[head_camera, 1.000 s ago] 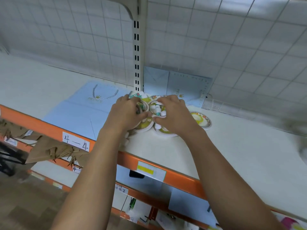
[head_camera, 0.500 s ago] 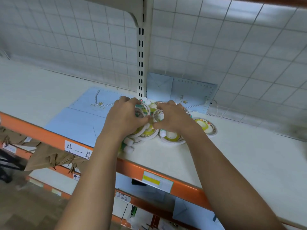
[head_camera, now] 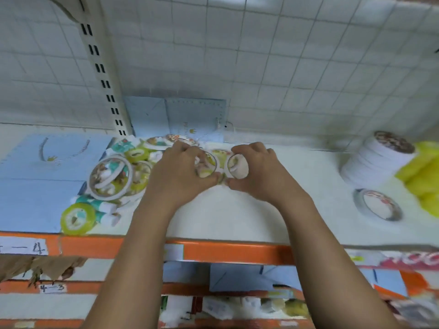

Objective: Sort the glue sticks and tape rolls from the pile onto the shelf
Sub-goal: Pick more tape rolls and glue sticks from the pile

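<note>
Head view, and both hands are at work just off the pile. The left hand [head_camera: 180,172] curls its fingers over a patterned tape roll [head_camera: 207,163], thumb tucked beneath, a firm closed hold. The right hand [head_camera: 257,173] pinches a pale tape roll [head_camera: 237,166] on edge between thumb and fingertips, its hole facing the camera. The two rolls sit almost touching between the hands. The person may be separating them or pairing them for stacking, though that is only a guess.

The pile [head_camera: 118,176] lies just left of the left-hand grip. It is a tangle of rolls with glue sticks [head_camera: 104,210] at its near edge. A yellow-green tape roll [head_camera: 76,218] lies closest to the orange shelf edge [head_camera: 237,252].

Well right of the right-hand grip stands a stack of tape rolls [head_camera: 377,160], with one flat roll [head_camera: 377,204] in front of it and a yellow bag [head_camera: 422,184] beyond. That looks like the sorted spot on the shelf [head_camera: 237,217], which would explain carrying the rolls that way.

Half a second ago both hands were buried in the pile. Now they are clear of it on its right, each with a roll. The view has also swung right and brought the stack in.
</note>
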Demonstrator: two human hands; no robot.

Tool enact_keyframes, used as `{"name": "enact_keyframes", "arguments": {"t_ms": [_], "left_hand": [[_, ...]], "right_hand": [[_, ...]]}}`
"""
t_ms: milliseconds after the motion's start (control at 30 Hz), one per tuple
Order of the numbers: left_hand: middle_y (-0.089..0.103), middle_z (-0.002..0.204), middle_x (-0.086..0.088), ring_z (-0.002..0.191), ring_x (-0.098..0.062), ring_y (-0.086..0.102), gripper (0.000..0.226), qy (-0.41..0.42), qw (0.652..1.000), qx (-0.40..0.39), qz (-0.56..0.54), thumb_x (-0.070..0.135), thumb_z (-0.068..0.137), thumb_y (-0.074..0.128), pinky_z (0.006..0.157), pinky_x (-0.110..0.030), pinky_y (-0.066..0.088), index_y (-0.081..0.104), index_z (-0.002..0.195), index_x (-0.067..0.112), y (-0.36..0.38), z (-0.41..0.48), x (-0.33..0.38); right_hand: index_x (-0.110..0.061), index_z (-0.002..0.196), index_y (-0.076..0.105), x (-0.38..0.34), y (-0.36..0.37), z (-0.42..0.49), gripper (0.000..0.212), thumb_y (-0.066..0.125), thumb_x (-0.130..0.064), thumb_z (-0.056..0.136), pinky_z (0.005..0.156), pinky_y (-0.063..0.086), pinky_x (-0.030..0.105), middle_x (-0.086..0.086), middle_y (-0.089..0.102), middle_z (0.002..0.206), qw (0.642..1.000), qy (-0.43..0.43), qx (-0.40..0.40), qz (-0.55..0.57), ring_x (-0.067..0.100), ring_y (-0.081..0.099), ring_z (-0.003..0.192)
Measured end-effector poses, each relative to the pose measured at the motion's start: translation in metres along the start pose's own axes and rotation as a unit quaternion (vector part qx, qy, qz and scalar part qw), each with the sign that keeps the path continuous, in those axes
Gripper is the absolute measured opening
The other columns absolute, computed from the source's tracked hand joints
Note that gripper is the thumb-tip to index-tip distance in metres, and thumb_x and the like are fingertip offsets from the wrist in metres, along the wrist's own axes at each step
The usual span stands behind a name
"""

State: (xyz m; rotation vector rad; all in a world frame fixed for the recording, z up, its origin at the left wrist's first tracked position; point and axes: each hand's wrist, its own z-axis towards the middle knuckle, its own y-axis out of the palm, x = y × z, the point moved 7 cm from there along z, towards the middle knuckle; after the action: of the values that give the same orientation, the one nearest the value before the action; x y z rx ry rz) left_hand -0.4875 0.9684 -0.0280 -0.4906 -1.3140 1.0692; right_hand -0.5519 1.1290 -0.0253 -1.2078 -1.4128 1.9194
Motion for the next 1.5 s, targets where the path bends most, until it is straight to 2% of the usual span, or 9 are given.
{"name": "enact_keyframes", "arguments": {"t_ms": [167,500,700,933,1067,1200,1267,1400,1500], "left_hand": [[0.049,0.12,0.012,0.113,-0.015,0.052,0.054,0.055,0.996,-0.061,-0.032,0.062,0.068,0.07,0.09,-0.037,0.047,0.063,0.111,0.03,0.054,0.0,0.069],[0.049,0.118,0.015,0.109,-0.012,0.049,0.051,0.119,0.986,-0.106,-0.04,0.063,0.069,0.069,0.076,-0.029,0.037,0.06,0.111,0.034,0.149,-0.006,0.203],[0.048,0.123,0.015,0.116,-0.01,0.047,0.053,0.077,0.987,-0.138,-0.031,0.064,0.07,0.065,0.081,-0.028,0.038,0.058,0.113,0.034,0.197,-0.018,0.241],[0.052,0.129,0.009,0.117,-0.014,0.051,0.061,0.03,0.995,-0.098,-0.002,0.064,0.068,0.067,0.088,-0.035,0.048,0.058,0.118,0.03,0.209,-0.024,0.255],[0.053,0.127,0.009,0.116,-0.014,0.051,0.061,0.012,0.997,-0.077,0.015,0.064,0.069,0.069,0.086,-0.034,0.048,0.058,0.118,0.03,0.209,-0.026,0.26],[0.054,0.125,0.008,0.114,-0.014,0.052,0.059,0.022,0.997,-0.073,-0.005,0.06,0.068,0.071,0.088,-0.037,0.048,0.058,0.117,0.029,0.212,-0.023,0.279],[0.054,0.124,0.006,0.111,-0.016,0.053,0.061,0.045,0.996,-0.083,-0.003,0.06,0.068,0.071,0.085,-0.037,0.049,0.058,0.118,0.028,0.218,-0.022,0.297],[0.056,0.121,0.005,0.107,-0.017,0.052,0.061,0.082,0.99,-0.11,0.013,0.057,0.069,0.071,0.082,-0.036,0.049,0.055,0.119,0.027,0.237,-0.021,0.325],[0.055,0.118,0.005,0.103,-0.018,0.052,0.061,0.093,0.987,-0.131,0.025,0.055,0.069,0.072,0.081,-0.038,0.05,0.052,0.119,0.026,0.252,-0.022,0.331]], "right_hand": [[-0.028,0.139,0.045,0.074,-0.026,-0.047,0.077,0.077,-0.046,0.072,0.101,0.04,0.037,0.002,0.044,0.134,0.997,0.075,0.013,-0.006,0.029,0.041,0.121],[-0.027,0.139,0.046,0.204,-0.083,-0.12,0.078,0.077,-0.049,0.071,0.101,0.039,0.04,0.005,0.046,0.132,0.986,0.157,0.05,-0.028,0.033,0.044,0.117],[-0.023,0.143,0.039,0.265,-0.094,-0.137,0.087,0.075,-0.057,0.072,0.1,0.042,0.044,0.005,0.044,0.138,0.987,0.153,0.031,-0.023,0.031,0.042,0.121],[-0.008,0.139,0.038,0.291,-0.083,-0.129,0.095,0.074,-0.062,0.07,0.101,0.04,0.038,0.01,0.044,0.137,0.993,0.111,0.029,0.012,0.029,0.041,0.125],[-0.012,0.137,0.039,0.297,-0.077,-0.125,0.093,0.074,-0.064,0.067,0.099,0.041,0.04,0.007,0.046,0.135,0.996,0.088,0.007,-0.003,0.028,0.041,0.122],[-0.014,0.143,0.032,0.31,-0.079,-0.128,0.105,0.075,-0.067,0.063,0.102,0.038,0.042,0.006,0.04,0.142,0.996,0.086,-0.018,0.021,0.03,0.035,0.128],[-0.017,0.139,0.038,0.321,-0.081,-0.132,0.1,0.075,-0.067,0.061,0.103,0.039,0.043,0.004,0.043,0.138,0.995,0.087,-0.042,0.032,0.03,0.037,0.128],[-0.023,0.117,0.048,0.341,-0.086,-0.141,0.076,0.076,-0.064,0.059,0.096,0.041,0.041,0.0,0.05,0.119,0.995,0.083,-0.06,0.018,0.025,0.043,0.116],[-0.021,0.118,0.053,0.35,-0.089,-0.145,0.073,0.077,-0.06,0.061,0.096,0.04,0.039,0.001,0.051,0.115,0.995,0.088,-0.054,0.016,0.025,0.043,0.113]]}}
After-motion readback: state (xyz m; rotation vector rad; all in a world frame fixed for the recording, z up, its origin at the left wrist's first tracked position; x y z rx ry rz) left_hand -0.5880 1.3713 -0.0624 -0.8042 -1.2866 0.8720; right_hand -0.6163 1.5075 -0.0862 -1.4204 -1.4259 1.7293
